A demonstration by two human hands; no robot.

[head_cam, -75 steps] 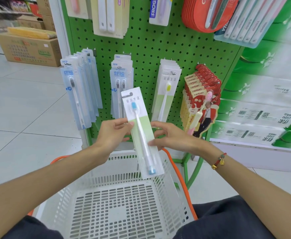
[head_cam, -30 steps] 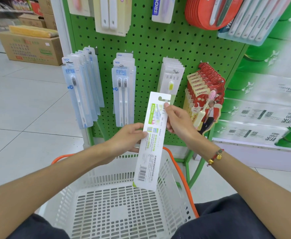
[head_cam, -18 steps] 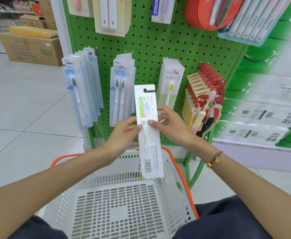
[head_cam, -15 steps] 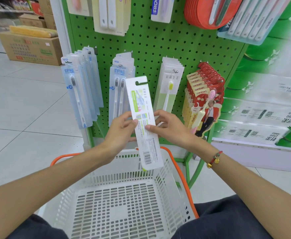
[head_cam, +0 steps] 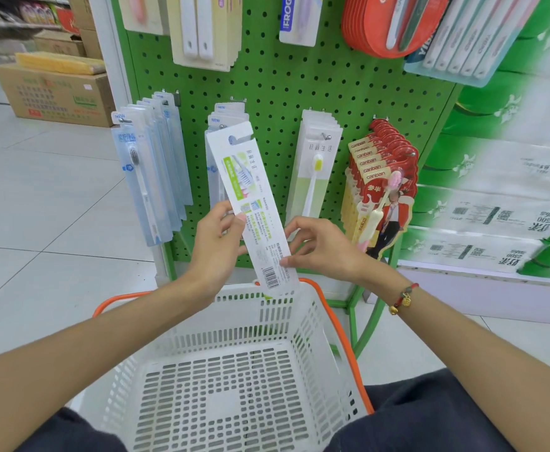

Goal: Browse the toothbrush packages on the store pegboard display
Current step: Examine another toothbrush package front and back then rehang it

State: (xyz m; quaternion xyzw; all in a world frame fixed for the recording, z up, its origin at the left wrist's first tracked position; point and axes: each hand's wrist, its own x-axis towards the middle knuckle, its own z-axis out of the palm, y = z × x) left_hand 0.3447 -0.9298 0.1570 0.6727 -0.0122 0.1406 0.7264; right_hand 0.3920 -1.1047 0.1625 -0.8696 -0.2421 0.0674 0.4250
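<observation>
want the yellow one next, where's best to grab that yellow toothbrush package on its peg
Pinch the lower end of the yellow toothbrush package from the front, thumb on the face and fingers behind. It hangs flat and upright from a peg hook at its top hole, the front one of a stack, so its free bottom edge probably lifts out and slides forward off the hook. The right hand is just below it.
</observation>
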